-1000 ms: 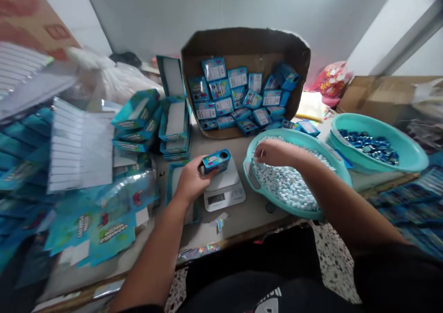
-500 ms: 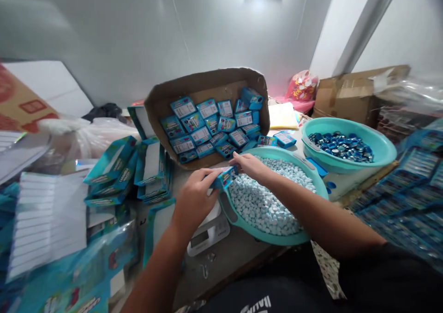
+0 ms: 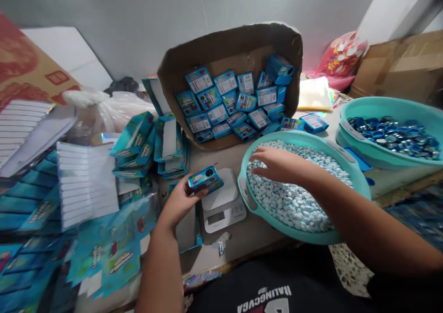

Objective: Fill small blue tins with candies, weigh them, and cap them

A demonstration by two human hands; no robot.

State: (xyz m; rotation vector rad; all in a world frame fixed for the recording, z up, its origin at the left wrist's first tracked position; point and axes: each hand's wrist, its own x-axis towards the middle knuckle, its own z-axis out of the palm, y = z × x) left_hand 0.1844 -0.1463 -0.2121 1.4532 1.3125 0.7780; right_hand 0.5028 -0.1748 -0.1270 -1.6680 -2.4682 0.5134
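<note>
My left hand (image 3: 178,202) grips a small blue printed box (image 3: 206,179), fingers wrapped round its near left side. The box is held tilted over the white platform of a kitchen scale (image 3: 226,216); I cannot tell whether it touches. To the right, my right hand (image 3: 275,162) is over a turquoise basin (image 3: 249,195), its fingers apart and curved downward. Pale blue and white candy-like pieces (image 3: 290,207) fill the basin below that hand. Nothing shows between its fingers, though their undersides are hidden.
Behind stands a tilted cardboard box (image 3: 230,57) with several closed blue boxes inside. A second turquoise basin (image 3: 391,105) at right contains blue and silver round pieces. Stacked open blue cartons (image 3: 169,142), flat printed sheets (image 3: 121,257) and white lined sheets (image 3: 88,184) lie at left.
My right hand has left the small box and moved right, over the candy-like pieces, with its fingers spreading. My left hand has brought the box down and left. The view has tipped downward.
</note>
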